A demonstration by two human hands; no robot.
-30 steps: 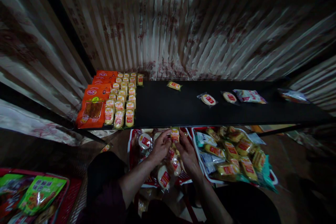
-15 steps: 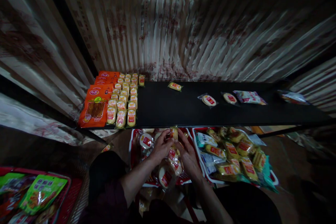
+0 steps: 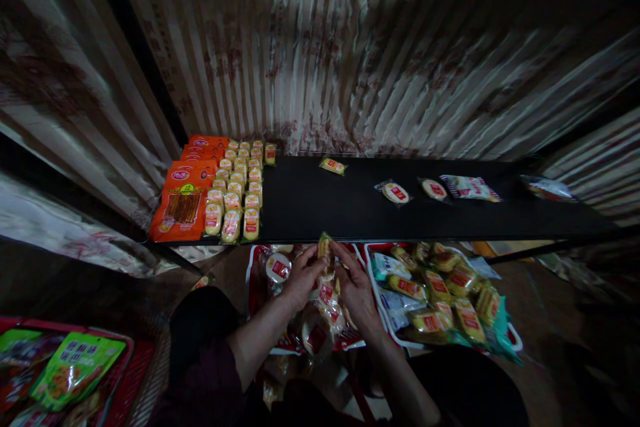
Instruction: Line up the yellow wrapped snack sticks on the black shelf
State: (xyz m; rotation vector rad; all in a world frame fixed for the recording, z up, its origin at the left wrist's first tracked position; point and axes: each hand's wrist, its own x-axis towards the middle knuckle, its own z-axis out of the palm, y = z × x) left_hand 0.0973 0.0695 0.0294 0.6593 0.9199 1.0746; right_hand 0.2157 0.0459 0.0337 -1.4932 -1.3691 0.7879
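Observation:
Between my left hand and my right hand is a small wrapped snack cake, pinched by the fingers of both. It stands roughly on end at the front edge of the black shelf. Under my hands sits a red basket holding round wrapped cakes. On the shelf's left, yellow wrapped cakes are lined up in rows. Beside those rows lie overlapping orange snack packets.
A second basket with mixed wrapped cakes is at the right. One oblong cake, round cakes and white packets lie farther along the shelf. At lower left, a red basket holds a green packet. A striped curtain hangs behind.
The cake in my hands has turned and shifted slightly left, and my right fingers have moved left with it. The view has shifted a little; the shelf items stay put.

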